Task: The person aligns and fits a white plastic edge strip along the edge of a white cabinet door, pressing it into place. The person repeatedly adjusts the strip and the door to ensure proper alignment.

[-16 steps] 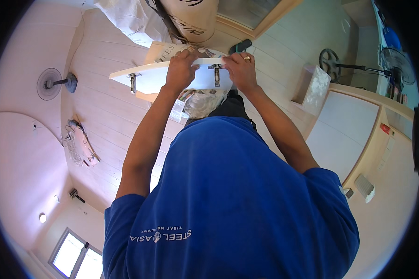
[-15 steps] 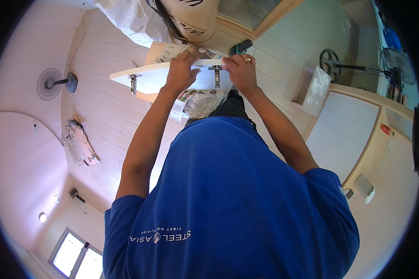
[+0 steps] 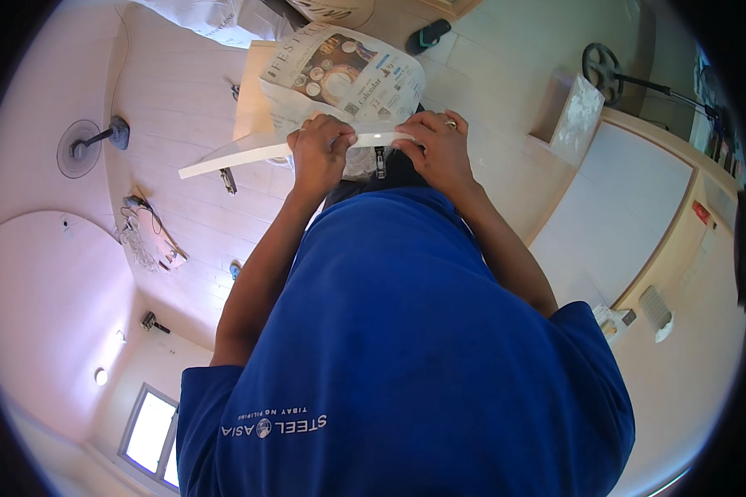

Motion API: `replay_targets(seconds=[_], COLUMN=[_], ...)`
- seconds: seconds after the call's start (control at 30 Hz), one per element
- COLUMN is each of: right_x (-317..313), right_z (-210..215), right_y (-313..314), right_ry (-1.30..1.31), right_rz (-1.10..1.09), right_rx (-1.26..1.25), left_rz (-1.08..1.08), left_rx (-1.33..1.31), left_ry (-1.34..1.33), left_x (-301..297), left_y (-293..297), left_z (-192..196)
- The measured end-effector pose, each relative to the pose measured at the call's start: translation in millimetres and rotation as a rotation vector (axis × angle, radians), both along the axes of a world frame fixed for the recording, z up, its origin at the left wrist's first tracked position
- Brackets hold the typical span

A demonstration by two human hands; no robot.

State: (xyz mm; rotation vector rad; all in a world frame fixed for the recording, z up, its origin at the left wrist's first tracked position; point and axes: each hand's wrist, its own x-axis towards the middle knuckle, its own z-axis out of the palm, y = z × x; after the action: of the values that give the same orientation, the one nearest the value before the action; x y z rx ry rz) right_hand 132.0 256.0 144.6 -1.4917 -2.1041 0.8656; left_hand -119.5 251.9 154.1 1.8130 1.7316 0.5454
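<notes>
Pale, smooth planks spread across the floor [image 3: 182, 108], and here's the soft, creased blue shirt [image 3: 423, 331] filling the near side, white lettering and a round emblem on its cloth. Farther off, a wrinkled newspaper [image 3: 340, 74], bold headline print, dishes pictured. Just this side of it, before the waist, the flat white panel [image 3: 240, 153]! Left hand [image 3: 319, 153] pinches its edge, right hand [image 3: 439, 149] grips farther right. Below, metal hinges [image 3: 228, 180]; a ring [image 3: 450, 124] on the right hand.
</notes>
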Motion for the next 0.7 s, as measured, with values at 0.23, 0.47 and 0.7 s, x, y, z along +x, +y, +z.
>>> replay_targets(seconds=[0.23, 0.47, 0.7], right_x=[6, 16, 9], right_z=[-8, 2, -1], right_y=[-24, -31, -34], right_ry=[0.1, 0.123, 0.156], right_rz=[0.001, 0.062, 0.018], right_rx=[0.039, 0.001, -0.054], left_rz=[0.015, -0.035, -0.093], left_rx=[-0.084, -0.054, -0.045], left_ry=[-0.016, 0.014, 0.004], left_x=[3, 8, 18], left_y=[-22, -37, -35], left_z=[11, 13, 16])
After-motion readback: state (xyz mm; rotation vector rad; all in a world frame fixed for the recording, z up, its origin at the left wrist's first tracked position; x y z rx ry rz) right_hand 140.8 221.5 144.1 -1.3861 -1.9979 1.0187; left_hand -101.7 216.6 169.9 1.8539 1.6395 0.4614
